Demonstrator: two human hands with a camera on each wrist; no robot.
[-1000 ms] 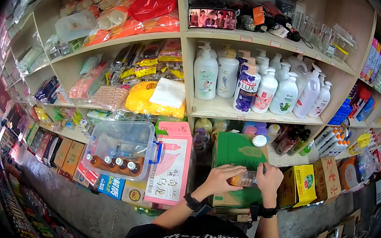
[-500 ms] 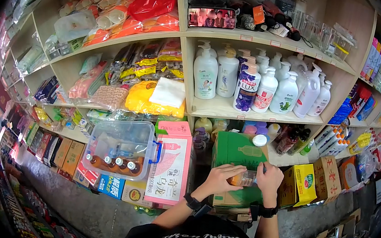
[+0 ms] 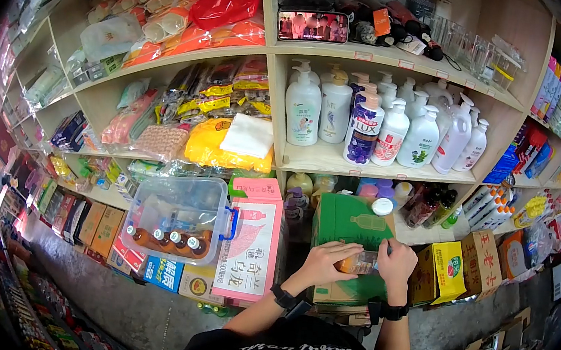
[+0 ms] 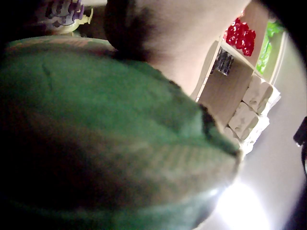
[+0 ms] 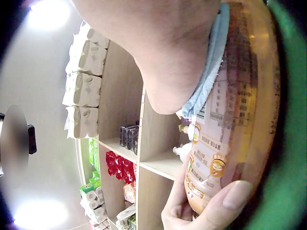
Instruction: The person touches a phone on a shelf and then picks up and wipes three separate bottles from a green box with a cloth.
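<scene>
An amber bottle (image 3: 358, 262) with a printed clear label lies on its side on a green carton (image 3: 340, 227). My left hand (image 3: 319, 264) grips one end of it, with the thumb along its side in the right wrist view. At the other end my right hand (image 3: 397, 266) holds a folded light-blue cloth (image 5: 213, 62) against the bottle's side. The left wrist view shows mostly the carton's green face (image 4: 105, 91) and part of a hand; the bottle is hidden there.
A white round lid (image 3: 382, 206) sits at the carton's back edge. To the left are a pink carton (image 3: 249, 240) and a clear plastic bin (image 3: 181, 198) with several brown bottles. Shelves behind hold pump bottles (image 3: 365, 129) and a phone (image 3: 312, 27). A yellow box (image 3: 448, 270) stands right.
Both hands, the bottle and the carton stay in the same place. Only the picture on the phone screen differs.
</scene>
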